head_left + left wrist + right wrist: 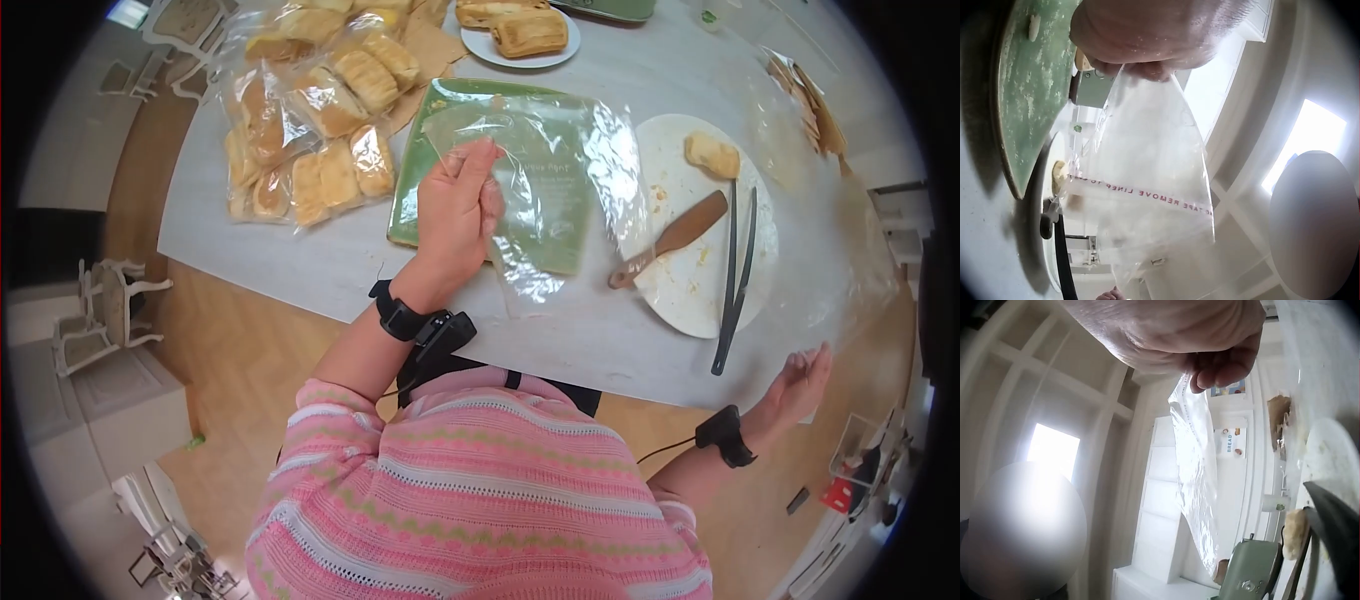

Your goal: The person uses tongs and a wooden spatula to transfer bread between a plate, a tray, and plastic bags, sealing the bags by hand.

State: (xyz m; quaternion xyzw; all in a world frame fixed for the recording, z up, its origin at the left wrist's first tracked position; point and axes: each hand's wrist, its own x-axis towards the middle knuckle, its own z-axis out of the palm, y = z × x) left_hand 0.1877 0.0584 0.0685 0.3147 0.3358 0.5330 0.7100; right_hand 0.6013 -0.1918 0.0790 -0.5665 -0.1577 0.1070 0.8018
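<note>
My left hand (460, 210) pinches a clear plastic bag (612, 150) at one edge, above a green square tray (408, 210). In the left wrist view the bag (1154, 144) spreads away from the fingers, with a line of red print about removing a liner across it. My right hand (795, 385) is off to the right, beside the table's front edge. Seen from the right wrist, its curled fingers pinch the end of a narrow, shiny clear plastic strip (1194, 462).
Bagged bread rolls (310, 120) lie at the left. A white plate (690, 300) at the right holds a piece of bread (712, 153), black tongs (735, 300) and a brown spatula (690, 225). Behind stands a plate (560, 55) with pastries. More clear plastic (840, 260) lies at the far right.
</note>
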